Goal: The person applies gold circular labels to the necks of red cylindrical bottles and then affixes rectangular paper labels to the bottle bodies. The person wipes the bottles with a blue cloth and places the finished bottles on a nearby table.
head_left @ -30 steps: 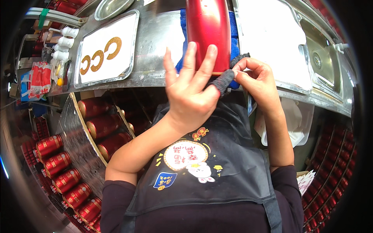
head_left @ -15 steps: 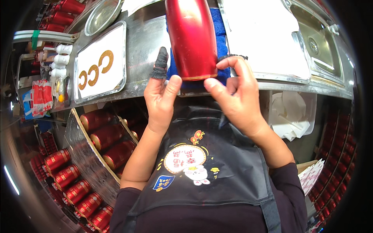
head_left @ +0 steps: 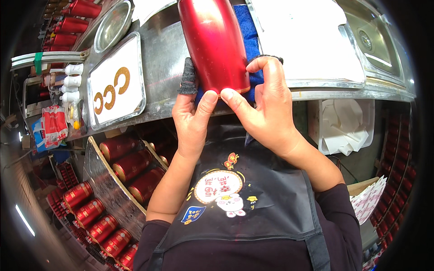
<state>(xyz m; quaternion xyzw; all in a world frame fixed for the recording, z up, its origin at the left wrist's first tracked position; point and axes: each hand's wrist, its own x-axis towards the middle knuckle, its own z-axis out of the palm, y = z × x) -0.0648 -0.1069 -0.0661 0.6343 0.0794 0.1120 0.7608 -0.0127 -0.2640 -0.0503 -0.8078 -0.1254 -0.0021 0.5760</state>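
Note:
A large glossy red bottle (head_left: 214, 45) with a thin gold rim at its near end lies on a blue towel (head_left: 251, 47); its far end is cut off by the top of the picture. Both my hands grip that near end. My left hand (head_left: 190, 119) lies along its left side, with a black sleeve on a finger and the thumb against the rim. On the right side, the bent index finger of my right hand (head_left: 269, 106) touches the bottle, its thumb also at the rim. Black wrapping shows on a right finger too.
Left on the metal counter (head_left: 162, 54) lies a tray (head_left: 135, 97) with gold C-shaped pieces, behind it a round metal dish (head_left: 113, 27). A white-covered tray (head_left: 307, 45) and a sink (head_left: 375, 40) are right. Below stand a bin of paper (head_left: 346, 131) and racked red bottles (head_left: 135, 165).
My hands have come together at the bottle's near end, the thumbs now on its rim. The bottle appears shifted slightly left and tilted, and the whole view has turned a little.

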